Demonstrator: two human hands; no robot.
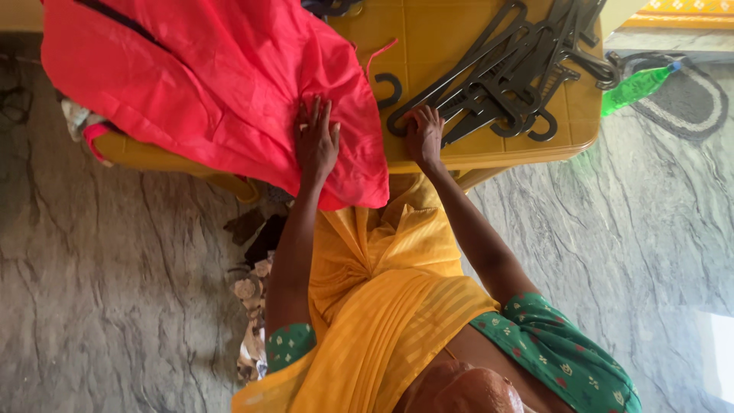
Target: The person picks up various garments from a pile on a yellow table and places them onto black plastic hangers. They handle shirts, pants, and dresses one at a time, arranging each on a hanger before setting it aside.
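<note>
My left hand [316, 141] lies open, flat on the red thin cloth garment [206, 84], which hangs over the near edge of the yellow plastic bench [428, 38]. My right hand [424, 134], fingers bent, touches the black plastic hangers [505, 69] w/o a clear grip, near that edge.

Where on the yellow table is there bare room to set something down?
A bare strip of the yellow plastic table lies between the red cloth garment and the pile of black plastic hangers, above the right hand. The left hand rests on the garment. The right end is crowded with hangers.
</note>
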